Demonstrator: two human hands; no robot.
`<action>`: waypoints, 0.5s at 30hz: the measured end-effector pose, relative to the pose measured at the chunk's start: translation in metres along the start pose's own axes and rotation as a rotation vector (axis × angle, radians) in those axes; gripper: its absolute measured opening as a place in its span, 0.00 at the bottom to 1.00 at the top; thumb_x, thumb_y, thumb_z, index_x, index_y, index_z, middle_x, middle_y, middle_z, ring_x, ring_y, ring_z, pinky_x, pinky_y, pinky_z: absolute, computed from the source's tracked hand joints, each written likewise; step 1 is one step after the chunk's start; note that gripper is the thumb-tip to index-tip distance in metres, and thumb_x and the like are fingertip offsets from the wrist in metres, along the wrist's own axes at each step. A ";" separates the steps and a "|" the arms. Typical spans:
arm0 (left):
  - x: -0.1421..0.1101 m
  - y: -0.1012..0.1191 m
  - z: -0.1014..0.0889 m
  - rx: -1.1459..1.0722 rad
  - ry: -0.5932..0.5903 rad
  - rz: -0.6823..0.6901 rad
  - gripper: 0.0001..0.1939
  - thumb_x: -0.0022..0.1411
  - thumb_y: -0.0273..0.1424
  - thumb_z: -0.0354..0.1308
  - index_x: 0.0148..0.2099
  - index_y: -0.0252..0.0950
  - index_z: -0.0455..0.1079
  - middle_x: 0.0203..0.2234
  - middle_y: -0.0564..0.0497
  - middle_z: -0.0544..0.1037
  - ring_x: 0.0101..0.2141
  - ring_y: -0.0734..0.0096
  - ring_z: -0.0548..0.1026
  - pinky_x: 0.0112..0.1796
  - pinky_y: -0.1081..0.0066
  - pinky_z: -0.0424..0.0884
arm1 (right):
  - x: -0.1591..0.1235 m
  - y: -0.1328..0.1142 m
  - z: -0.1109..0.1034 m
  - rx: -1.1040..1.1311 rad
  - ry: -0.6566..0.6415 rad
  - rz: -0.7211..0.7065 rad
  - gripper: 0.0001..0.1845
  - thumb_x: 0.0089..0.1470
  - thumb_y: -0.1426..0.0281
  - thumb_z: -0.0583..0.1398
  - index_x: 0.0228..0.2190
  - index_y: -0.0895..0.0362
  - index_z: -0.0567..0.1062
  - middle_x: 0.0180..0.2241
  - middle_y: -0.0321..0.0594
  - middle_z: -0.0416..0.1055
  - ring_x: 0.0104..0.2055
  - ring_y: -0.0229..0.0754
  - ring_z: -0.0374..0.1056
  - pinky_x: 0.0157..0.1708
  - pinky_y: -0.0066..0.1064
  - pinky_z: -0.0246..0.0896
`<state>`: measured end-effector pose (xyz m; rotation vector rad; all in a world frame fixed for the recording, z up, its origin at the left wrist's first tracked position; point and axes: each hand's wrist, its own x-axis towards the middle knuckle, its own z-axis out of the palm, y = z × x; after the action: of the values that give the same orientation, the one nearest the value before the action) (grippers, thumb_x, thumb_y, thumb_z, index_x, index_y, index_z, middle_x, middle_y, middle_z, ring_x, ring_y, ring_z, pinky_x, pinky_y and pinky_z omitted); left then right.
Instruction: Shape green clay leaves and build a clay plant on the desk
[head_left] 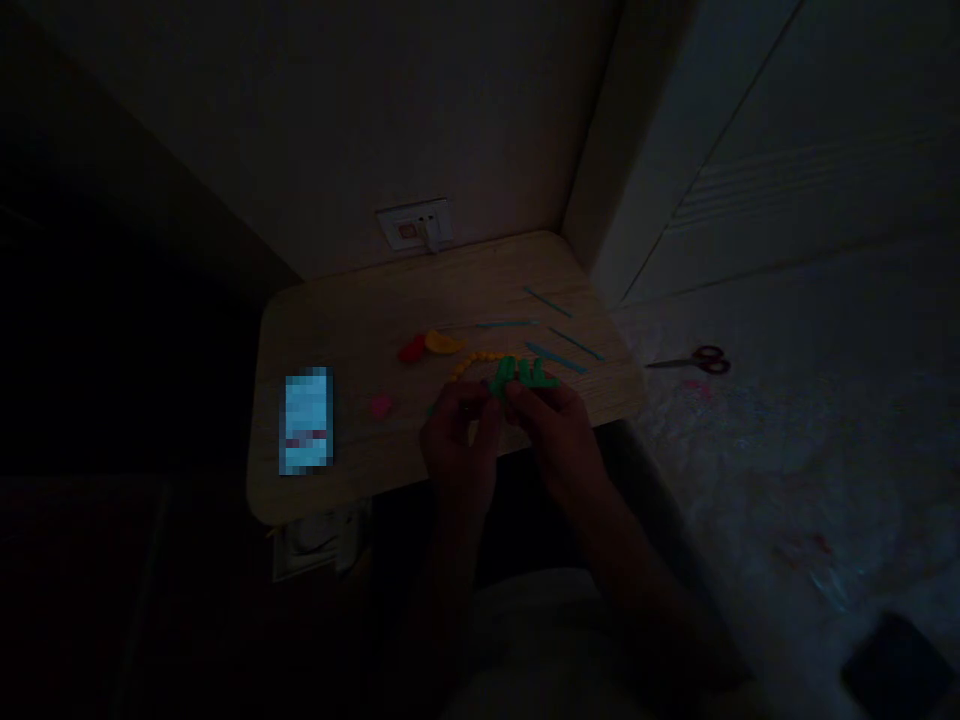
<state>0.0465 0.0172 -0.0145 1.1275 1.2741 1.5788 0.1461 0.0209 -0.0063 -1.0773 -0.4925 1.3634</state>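
Observation:
Over the front of the small wooden table, my left hand [463, 430] and my right hand [559, 425] meet, fingers closed on a green piece [517, 375] that looks like modelling clay, with short upright prongs. My fingertips hide its lower part. Just behind the left hand, a curved row of small yellow-orange balls [480, 358] lies on the tabletop. A red lump [412, 349] touches an orange lump [444, 343] farther back, and a small pink lump [381, 406] sits left of my hands. Thin blue sticks [555, 357], several in all, lie behind the right hand.
A phone [306, 420] with a lit screen lies at the left of the table [345, 310]. Scissors [690, 362] rest on a pale crinkled surface [750, 450] to the right. A wall socket [415, 224] with a plug is behind the table. The light is very dim.

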 end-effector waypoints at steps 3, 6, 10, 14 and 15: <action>-0.001 0.000 0.001 -0.058 0.000 -0.019 0.11 0.57 0.37 0.72 0.34 0.38 0.76 0.29 0.53 0.78 0.32 0.70 0.78 0.36 0.71 0.76 | -0.003 0.002 0.003 0.016 -0.003 -0.004 0.14 0.40 0.60 0.77 0.28 0.52 0.84 0.27 0.34 0.79 0.29 0.39 0.70 0.34 0.33 0.65; -0.001 0.001 0.003 -0.085 0.007 -0.026 0.12 0.57 0.38 0.72 0.34 0.38 0.75 0.28 0.54 0.79 0.30 0.70 0.78 0.34 0.71 0.76 | -0.006 0.005 0.006 0.016 -0.006 -0.006 0.13 0.42 0.59 0.76 0.29 0.52 0.83 0.29 0.35 0.80 0.32 0.40 0.72 0.37 0.34 0.67; -0.001 0.001 0.004 -0.088 0.042 -0.014 0.09 0.57 0.34 0.71 0.33 0.38 0.75 0.27 0.55 0.77 0.28 0.72 0.76 0.31 0.73 0.74 | -0.010 0.008 0.009 0.033 0.003 -0.017 0.12 0.42 0.61 0.76 0.29 0.51 0.83 0.30 0.35 0.81 0.33 0.41 0.73 0.37 0.34 0.69; -0.003 0.000 0.003 -0.102 0.051 0.005 0.05 0.57 0.30 0.69 0.34 0.38 0.75 0.28 0.55 0.77 0.30 0.72 0.76 0.32 0.74 0.74 | -0.011 0.011 0.010 0.069 -0.016 -0.032 0.12 0.43 0.62 0.76 0.29 0.51 0.83 0.30 0.34 0.80 0.32 0.40 0.73 0.36 0.33 0.69; -0.003 0.000 0.003 -0.106 0.047 0.008 0.04 0.57 0.29 0.68 0.35 0.38 0.76 0.29 0.55 0.78 0.31 0.72 0.77 0.33 0.74 0.74 | -0.012 0.011 0.010 0.073 -0.018 -0.031 0.12 0.44 0.62 0.76 0.29 0.51 0.83 0.29 0.33 0.80 0.32 0.40 0.73 0.36 0.33 0.69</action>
<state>0.0503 0.0149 -0.0146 1.0359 1.2022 1.6677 0.1299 0.0116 -0.0080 -0.9943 -0.4675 1.3550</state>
